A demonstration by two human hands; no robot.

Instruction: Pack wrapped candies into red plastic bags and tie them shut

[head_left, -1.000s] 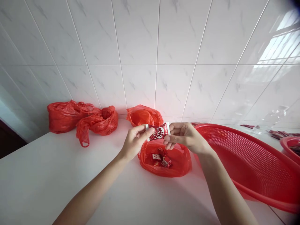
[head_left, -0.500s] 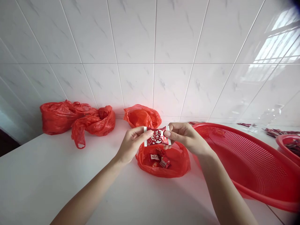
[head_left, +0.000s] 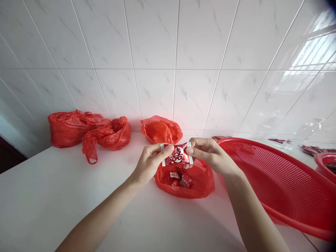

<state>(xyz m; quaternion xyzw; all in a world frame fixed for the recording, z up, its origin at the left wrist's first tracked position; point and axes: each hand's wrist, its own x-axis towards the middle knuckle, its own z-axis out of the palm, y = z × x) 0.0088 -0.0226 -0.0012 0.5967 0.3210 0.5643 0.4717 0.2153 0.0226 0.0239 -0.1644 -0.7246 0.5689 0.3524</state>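
A small wrapped candy [head_left: 177,154], red with a white patch, a dark red character and pale crimped ends, is stretched level between my hands. My left hand [head_left: 149,160] pinches its left end, thumb on top. The right end is pinched by my right hand [head_left: 210,154], thumb on the front. Just below and behind the candy, an open red plastic bag [head_left: 199,187] sits on the white table, with several small red-and-white wrapped pieces [head_left: 186,181] inside. The fingers behind the wrapper are partly hidden.
Close by on the right lies a large red perforated basket [head_left: 273,175]. A second open red bag [head_left: 161,129] stands against the tiled wall. Tied red bags [head_left: 68,129] are at the left. A clear bottle [head_left: 309,130] and a smaller red basket [head_left: 325,162] are at the far right.
The view has shifted slightly, so the things on the table sit a little farther right. The candy has tipped a little, and its character shows more fully; both hands keep their pinch.
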